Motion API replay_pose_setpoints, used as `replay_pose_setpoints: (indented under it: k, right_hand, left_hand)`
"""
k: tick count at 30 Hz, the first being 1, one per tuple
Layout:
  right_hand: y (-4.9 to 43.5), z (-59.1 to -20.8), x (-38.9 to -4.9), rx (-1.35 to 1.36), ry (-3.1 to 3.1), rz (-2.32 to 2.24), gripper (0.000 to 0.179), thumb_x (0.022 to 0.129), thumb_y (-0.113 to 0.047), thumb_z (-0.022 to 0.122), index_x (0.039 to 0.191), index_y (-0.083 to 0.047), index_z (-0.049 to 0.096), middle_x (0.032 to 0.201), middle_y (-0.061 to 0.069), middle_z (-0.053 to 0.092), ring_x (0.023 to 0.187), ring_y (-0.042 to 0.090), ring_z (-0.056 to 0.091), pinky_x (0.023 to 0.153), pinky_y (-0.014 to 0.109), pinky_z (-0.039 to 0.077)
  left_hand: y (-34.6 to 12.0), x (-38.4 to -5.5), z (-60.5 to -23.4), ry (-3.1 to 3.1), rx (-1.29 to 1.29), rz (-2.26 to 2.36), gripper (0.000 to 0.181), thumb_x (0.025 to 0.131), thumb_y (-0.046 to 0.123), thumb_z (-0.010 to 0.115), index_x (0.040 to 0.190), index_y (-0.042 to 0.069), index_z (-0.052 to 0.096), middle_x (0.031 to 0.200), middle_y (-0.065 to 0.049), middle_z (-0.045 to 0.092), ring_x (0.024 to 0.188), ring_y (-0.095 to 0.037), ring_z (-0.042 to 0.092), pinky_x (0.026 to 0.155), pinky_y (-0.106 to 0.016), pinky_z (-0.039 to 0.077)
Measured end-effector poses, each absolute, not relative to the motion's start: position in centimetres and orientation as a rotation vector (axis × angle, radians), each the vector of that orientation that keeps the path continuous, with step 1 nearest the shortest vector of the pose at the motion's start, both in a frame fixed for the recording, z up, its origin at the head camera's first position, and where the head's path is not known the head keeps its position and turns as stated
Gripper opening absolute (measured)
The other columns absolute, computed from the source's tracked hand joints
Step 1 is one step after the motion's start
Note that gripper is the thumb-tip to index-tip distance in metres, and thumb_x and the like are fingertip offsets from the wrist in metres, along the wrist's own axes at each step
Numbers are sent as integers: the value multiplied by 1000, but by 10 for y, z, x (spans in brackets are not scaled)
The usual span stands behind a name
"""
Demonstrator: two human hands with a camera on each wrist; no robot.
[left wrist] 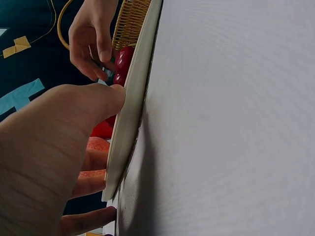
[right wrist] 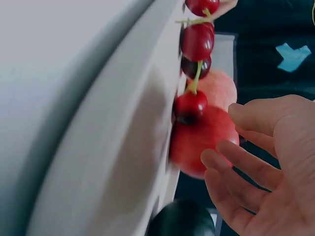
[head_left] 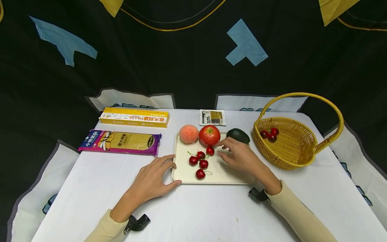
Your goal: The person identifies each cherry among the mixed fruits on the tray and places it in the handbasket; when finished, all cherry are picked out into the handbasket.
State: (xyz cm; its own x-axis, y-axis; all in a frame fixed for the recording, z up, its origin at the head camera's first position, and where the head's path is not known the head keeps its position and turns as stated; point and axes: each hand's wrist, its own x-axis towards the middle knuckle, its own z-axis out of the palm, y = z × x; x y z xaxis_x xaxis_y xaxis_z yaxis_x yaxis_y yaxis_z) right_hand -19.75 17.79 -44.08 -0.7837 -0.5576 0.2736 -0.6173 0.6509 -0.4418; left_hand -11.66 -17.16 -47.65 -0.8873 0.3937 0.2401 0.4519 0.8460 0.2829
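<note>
In the head view, a cream tray holds several red cherries, a pinkish-orange peach, a round red fruit like a pomegranate and a dark green avocado. My left hand rests at the tray's front left corner, thumb on the front rim and fingers spread along the left side. Over the right half of the tray, my right hand holds nothing. Its loosely bent fingers are beside the red fruit and the nearest cherry in the right wrist view.
Right of the tray stands a yellow wicker basket with a tall handle and a few cherries inside. A yellow pasta box and a purple pasta packet lie at left. Behind the tray is a small sachet.
</note>
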Motion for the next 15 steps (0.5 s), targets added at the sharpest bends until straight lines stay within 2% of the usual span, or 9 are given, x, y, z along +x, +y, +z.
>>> replay_pose_setpoints:
  k: [5,11,15]
  right_hand:
    - [166,-445,-195,1039,-2785,760,30,96,-17,82,124,-14,74,119,8,72,103,22,73,83,40,61]
    - [157,-447,-195,1075,-2809,723,31,95,-15,82,125,-15,73,123,4,72,85,15,63,76,35,56]
    - [153,-448,-196,1111,-2801,691,30,95,-13,82,123,-14,73,121,3,72,84,14,59,74,33,54]
  left_hand:
    - [-171,-116,-477,-2852,-659,-495,49,86,64,81,113,25,71,155,0,60,131,-27,63,81,-50,61]
    - [-171,-116,-477,-2854,-661,-502,49,86,64,81,113,24,71,155,0,60,132,-27,63,83,-51,62]
    - [-172,-116,-477,-2851,-663,-506,49,86,64,81,113,24,72,155,0,60,133,-27,62,83,-52,62]
